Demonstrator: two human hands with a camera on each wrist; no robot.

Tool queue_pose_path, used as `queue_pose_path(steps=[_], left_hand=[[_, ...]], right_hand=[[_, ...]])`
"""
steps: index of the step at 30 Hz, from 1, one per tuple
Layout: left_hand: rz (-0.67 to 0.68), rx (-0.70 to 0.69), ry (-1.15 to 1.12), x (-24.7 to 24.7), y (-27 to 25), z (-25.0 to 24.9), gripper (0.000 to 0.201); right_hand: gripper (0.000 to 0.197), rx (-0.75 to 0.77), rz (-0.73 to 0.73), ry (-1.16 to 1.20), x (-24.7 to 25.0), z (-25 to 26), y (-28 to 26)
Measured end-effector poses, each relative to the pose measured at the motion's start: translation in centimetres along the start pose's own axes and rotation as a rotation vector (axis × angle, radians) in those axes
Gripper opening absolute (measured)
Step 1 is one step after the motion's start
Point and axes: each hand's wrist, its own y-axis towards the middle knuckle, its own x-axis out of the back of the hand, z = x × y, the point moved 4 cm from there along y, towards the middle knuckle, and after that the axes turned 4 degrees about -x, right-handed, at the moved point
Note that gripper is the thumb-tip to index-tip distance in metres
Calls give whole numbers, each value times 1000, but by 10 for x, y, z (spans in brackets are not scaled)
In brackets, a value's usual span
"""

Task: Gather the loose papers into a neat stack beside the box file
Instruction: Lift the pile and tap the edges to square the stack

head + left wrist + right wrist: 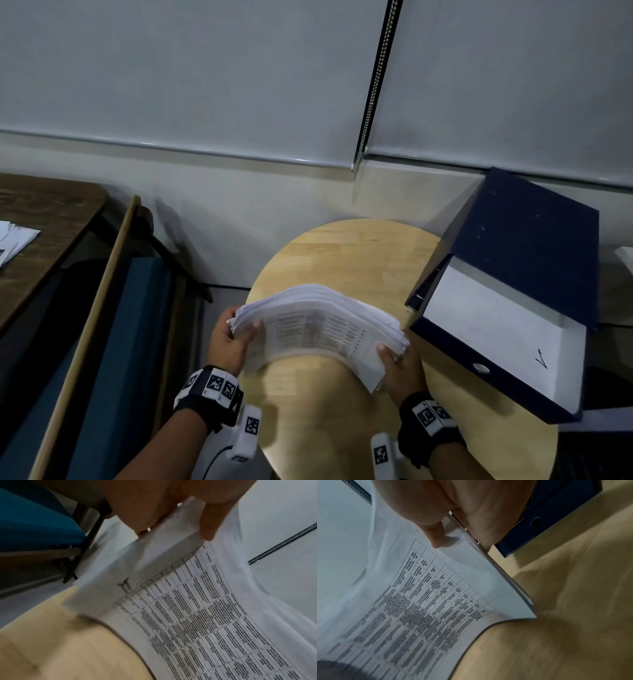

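A thick stack of printed papers (318,325) is held above the round wooden table (342,253), bowed upward in the middle. My left hand (231,337) grips its left edge, thumb on top. My right hand (397,366) grips its right edge the same way. The top sheet carries a printed table (197,622), also seen in the right wrist view (428,601). The dark blue box file (513,284) lies on the table's right side, its white spine label (496,329) and finger hole toward me, close to the papers' right edge.
A blind's bead chain (373,85) hangs down the wall behind the table. A dark wooden desk (41,219) with more sheets (13,236) stands at the left, and a blue chair (113,342) sits between it and the round table.
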Motion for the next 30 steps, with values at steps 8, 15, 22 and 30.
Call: queue_pose_path(steps=[8,15,22,30], left_hand=[[-43,21,21,-4,15,10,57],[1,-87,12,-1,-1,-9,45],[33,-13,82,-3,11,4,52],[29,-147,221,-7,4,-7,29]], right_hand=[[41,-29,27,-39,-5,-10,7],[50,-46,28,10,2,-5,7],[49,-6,8,-18,1,4,-3],[41,-39,-36,64,-2,18,-11]])
